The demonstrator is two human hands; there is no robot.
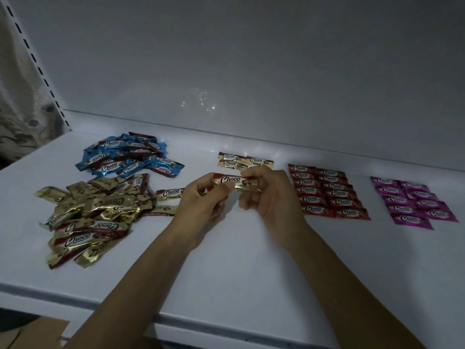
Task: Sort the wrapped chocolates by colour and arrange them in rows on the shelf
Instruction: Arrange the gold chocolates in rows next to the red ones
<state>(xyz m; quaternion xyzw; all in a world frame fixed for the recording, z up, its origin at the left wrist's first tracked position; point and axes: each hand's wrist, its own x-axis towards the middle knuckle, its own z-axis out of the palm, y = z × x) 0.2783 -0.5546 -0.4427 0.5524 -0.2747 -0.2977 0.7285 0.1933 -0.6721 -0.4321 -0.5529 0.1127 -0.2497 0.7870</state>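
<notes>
The held chocolate (235,183) is suspended above the shelf (239,268) near the frame centre, horizontal, label side up, spanning the gap between both hands. The left hand (201,201) pinches its left end between thumb and curled fingers; the right hand (268,195) pinches its right end the same way. The wrapper is gold foil with crimped ends, a dark red-brown band, and a white patch carrying the word "Choco" in dark script. At 12 o'clock from the hands, just beyond the fingers, the gold row (241,161) lies flat on the shelf: three pieces are visible, and the right hand partly hides that area. At 9 o'clock, one loose gold piece (169,193) lies just beside the left hand, and further out at 9 o'clock sits the unsorted gold heap (93,212), its pieces overlapping at mixed angles. At 10 o'clock lies the blue heap (130,157), also unsorted. At 3 o'clock, near the right hand, the red block (327,192) is laid out in two neat columns, the pieces touching. Further out at 3 o'clock, apart from the red, the magenta block (412,202) also forms two columns.
</notes>
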